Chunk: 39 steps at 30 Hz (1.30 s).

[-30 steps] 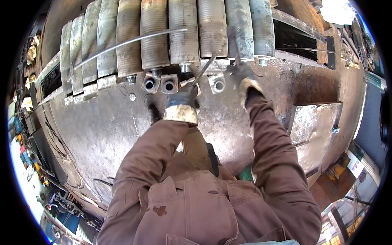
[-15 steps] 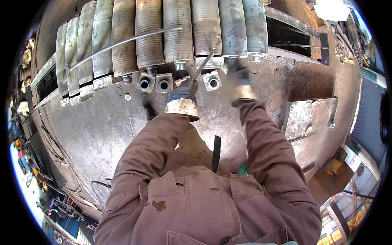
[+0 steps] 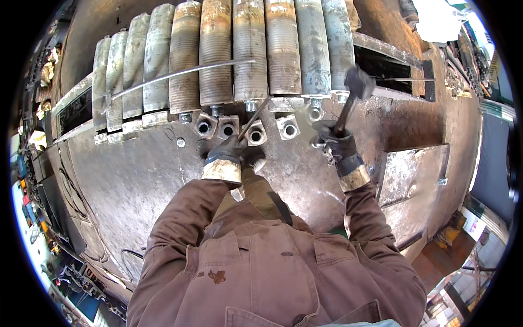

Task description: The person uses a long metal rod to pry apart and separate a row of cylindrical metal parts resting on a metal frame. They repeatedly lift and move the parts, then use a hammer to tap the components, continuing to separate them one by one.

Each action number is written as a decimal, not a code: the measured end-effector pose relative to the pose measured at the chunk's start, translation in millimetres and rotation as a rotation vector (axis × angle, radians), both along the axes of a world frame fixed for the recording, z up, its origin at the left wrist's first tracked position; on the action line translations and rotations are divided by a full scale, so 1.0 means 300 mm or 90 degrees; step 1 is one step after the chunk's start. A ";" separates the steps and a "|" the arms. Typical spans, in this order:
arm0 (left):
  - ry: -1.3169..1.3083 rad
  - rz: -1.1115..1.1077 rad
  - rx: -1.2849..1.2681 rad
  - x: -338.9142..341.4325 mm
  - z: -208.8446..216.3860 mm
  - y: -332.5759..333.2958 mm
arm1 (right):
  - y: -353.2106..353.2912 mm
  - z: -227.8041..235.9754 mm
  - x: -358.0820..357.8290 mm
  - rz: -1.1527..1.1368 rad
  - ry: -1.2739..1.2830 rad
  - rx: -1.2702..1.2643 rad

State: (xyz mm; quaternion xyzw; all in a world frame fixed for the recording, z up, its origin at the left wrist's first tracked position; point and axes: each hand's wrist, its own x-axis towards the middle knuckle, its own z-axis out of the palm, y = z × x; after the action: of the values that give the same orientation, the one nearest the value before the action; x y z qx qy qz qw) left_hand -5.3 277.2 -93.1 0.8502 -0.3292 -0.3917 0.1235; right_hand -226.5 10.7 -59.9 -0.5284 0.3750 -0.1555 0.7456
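Holds in the left grip a thin bar, with tip near the ends of the rollers. Has next, between both grips, a square block with round hole. Holds in the right grip a hammer by its handle, with head away from the body.

No lettering can be read with certainty. A white sheet at the lower right of the frame carries a faint reddish patch that may be print, too small to make out. At the lower left, a dark strip shows pale, letter-like shapes, also illegible. A small dark mark stands on the brown plate at the upper left; whether it is a character cannot be told.
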 end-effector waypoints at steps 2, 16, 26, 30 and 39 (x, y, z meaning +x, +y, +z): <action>-0.082 0.004 -0.042 0.003 -0.086 0.062 | -0.001 0.083 0.007 0.044 0.153 0.085; -0.192 -0.096 -0.024 -0.060 -0.225 -0.268 | -0.099 0.400 0.302 -0.152 0.254 -0.189; -0.269 -0.130 0.087 -0.100 -0.101 -0.318 | -0.105 -0.221 0.206 0.375 0.607 -0.437; -0.156 -0.058 -0.095 -0.014 -0.128 -0.153 | -0.088 -0.277 0.100 0.097 0.427 -0.041; 0.569 0.497 -0.060 0.020 -0.257 0.397 | 0.170 -0.235 -0.078 0.002 0.420 0.365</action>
State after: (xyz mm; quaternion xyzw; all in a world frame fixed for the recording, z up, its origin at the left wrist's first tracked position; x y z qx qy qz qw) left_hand 0.5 396.3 -170.1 0.6549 0.0745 -0.6221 0.4226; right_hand -250.0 61.7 -130.5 -0.3220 0.6203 0.1327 0.7028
